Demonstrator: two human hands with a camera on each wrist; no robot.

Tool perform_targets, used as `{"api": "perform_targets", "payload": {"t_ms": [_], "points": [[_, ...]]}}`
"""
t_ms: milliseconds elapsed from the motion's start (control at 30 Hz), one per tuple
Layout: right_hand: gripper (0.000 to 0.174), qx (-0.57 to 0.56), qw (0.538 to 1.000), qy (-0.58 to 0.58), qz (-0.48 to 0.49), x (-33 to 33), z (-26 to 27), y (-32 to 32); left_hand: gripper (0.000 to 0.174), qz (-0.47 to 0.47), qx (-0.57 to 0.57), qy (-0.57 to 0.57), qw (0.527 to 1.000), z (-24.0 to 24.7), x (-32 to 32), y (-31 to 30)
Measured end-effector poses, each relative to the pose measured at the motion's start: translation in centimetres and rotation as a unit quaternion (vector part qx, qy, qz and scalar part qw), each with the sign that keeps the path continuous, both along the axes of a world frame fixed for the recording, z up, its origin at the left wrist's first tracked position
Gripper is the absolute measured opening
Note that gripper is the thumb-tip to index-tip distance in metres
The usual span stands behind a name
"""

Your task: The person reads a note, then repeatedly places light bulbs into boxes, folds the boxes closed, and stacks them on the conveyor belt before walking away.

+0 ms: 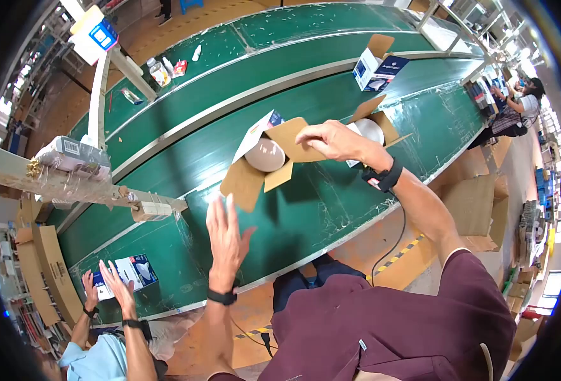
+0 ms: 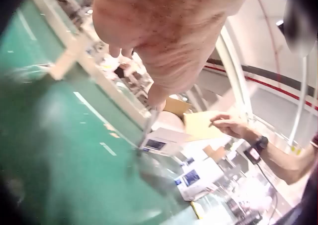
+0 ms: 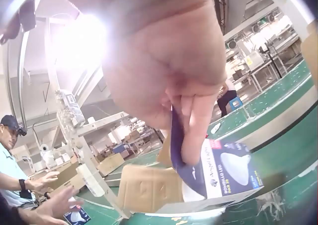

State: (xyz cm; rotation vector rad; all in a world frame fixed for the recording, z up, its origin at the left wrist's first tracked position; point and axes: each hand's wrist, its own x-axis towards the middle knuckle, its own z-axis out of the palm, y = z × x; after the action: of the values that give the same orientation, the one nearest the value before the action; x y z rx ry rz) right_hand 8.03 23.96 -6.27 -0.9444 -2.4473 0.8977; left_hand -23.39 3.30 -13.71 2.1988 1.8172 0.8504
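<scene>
An upright bulb carton (image 1: 250, 138) stands with its flaps spread on the green conveyor, and the round white face of an LED bulb (image 1: 266, 156) shows inside. My right hand (image 1: 336, 141) pinches this carton's right-hand flap (image 3: 177, 140) between thumb and fingers, the flap's printed dark blue side showing in the right wrist view. Raised beside the left flap (image 1: 244, 184), my left hand (image 1: 225, 240) has straight fingers and holds nothing. Partly behind my right forearm, a second open carton (image 1: 389, 130) contains another white bulb (image 1: 370, 131).
A third carton (image 1: 368, 71) with a raised flap stands farther back. At the lower left, another person's hands (image 1: 120, 289) are around a printed carton (image 1: 142, 270). A taped post and rail (image 1: 96, 187) cross the belt on the left. A cable (image 1: 398, 235) hangs from my right wrist.
</scene>
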Motion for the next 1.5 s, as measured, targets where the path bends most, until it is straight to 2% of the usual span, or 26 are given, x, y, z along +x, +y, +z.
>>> {"api": "perform_targets", "payload": {"t_ms": [67,167,333,367,433,500,533,567,633,667,700,767,800,833,900,967,1000,1100,1133,1167,1233,1267,1367,1433,1467,1500], "points": [[0.023,-0.004,1.0,-0.003,0.029,0.9,0.1,0.4,0.099,-0.064,-0.019,0.112,0.992,2.6,2.1,2.5],[0.026,-0.03,0.997,0.023,0.061,2.5,-1.3,2.5,0.105,-0.183,-0.059,0.162,0.968,4.2,4.3,4.5],[0.03,-0.114,0.989,0.023,0.091,4.6,-4.6,4.7,0.117,-0.208,-0.216,0.246,0.922,6.4,7.1,1.5],[0.029,-0.089,0.994,0.025,0.067,4.5,-5.5,4.9,0.104,-0.217,-0.245,0.253,0.91,6.1,8.1,0.8],[0.026,-0.032,0.999,0.029,0.022,3.7,-6.2,5.3,0.068,-0.228,-0.223,0.195,0.928,4.3,9.1,0.7],[0.034,0.088,0.99,0.108,0.015,3.3,-6.9,4.1,0.046,-0.206,-0.159,0.239,0.936,3.8,9.2,1.5],[0.039,0.122,0.982,0.146,0.006,3.7,-4.3,1.7,0.035,-0.198,-0.126,0.256,0.938,3.7,9.7,2.3],[0.044,0.149,0.972,0.18,-0.004,4.1,-2.5,-1.2,0.03,-0.192,-0.131,0.21,0.95,3.8,10.5,2.3],[0.067,0.036,0.981,0.176,0.075,5.7,-1.6,-6.3,0.021,-0.169,-0.133,0.114,0.97,4.3,11.7,2.6],[0.068,0.061,0.987,0.123,0.082,5.7,-2.3,-8.5,0.027,-0.176,-0.16,0.102,0.966,2.7,11.0,3.2],[0.069,0.086,0.99,0.068,0.084,5.8,-3.4,-10.4,0.036,-0.122,-0.305,0.039,0.944,3.2,11.3,4.4],[0.054,0.137,0.988,0.012,0.064,5.0,-8.2,-11.8,0.046,-0.14,-0.463,-0.115,0.868,5.5,11.7,6.5],[0.047,0.132,0.99,0.03,0.042,4.9,-8.9,-12.0,0.06,-0.157,-0.496,-0.223,0.824,4.8,11.1,7.3],[0.042,0.125,0.991,0.049,0.024,4.8,-9.1,-12.3,0.07,-0.087,-0.582,-0.399,0.703,3.8,10.8,7.9],[0.04,0.124,0.991,0.045,-0.014,4.2,-8.5,-13.1,0.06,-0.066,-0.625,-0.399,0.667,2.0,10.4,8.9],[0.039,0.134,0.989,0.049,-0.048,3.6,-8.4,-13.7,0.047,-0.248,-0.53,-0.163,0.795,0.6,9.8,9.9],[0.04,0.144,0.986,0.055,-0.064,3.2,-8.7,-13.7,0.041,-0.329,-0.456,-0.036,0.826,0.1,9.5,10.6],[0.043,0.137,0.981,0.06,-0.123,2.5,-8.9,-14.5,0.039,-0.408,-0.393,-0.016,0.824,-1.0,7.9,11.8],[0.044,0.123,0.981,0.058,-0.138,2.1,-9.0,-14.7,0.033,-0.464,-0.324,-0.025,0.824,-1.5,7.4,12.4],[0.045,0.11,0.98,0.058,-0.154,1.7,-9.0,-14.9,0.031,-0.403,-0.426,-0.113,0.802,-2.3,7.3,12.5],[0.047,0.131,0.976,0.064,-0.16,1.4,-9.3,-14.9,0.028,-0.257,-0.601,-0.277,0.704,-3.4,7.4,12.8],[0.048,0.139,0.974,0.069,-0.163,1.3,-9.4,-14.9,0.026,-0.31,-0.563,-0.263,0.719,-3.7,7.3,13.0],[0.058,0.13,0.974,0.067,-0.172,1.0,-9.8,-15.3,0.022,-0.211,-0.633,-0.314,0.675,-3.4,8.1,12.9],[0.068,0.14,0.971,0.089,-0.175,0.6,-9.8,-15.4,0.012,-0.219,-0.616,-0.275,0.705,-4.3,8.2,13.3],[0.093,0.092,0.984,0.048,-0.142,1.2,-9.2,-15.6,0.014,-0.217,-0.613,-0.251,0.717,-4.3,8.4,13.3],[0.098,0.117,0.983,0.053,-0.133,1.4,-9.2,-15.8,0.016,-0.215,-0.609,-0.226,0.729,-4.1,8.7,13.3]]}}
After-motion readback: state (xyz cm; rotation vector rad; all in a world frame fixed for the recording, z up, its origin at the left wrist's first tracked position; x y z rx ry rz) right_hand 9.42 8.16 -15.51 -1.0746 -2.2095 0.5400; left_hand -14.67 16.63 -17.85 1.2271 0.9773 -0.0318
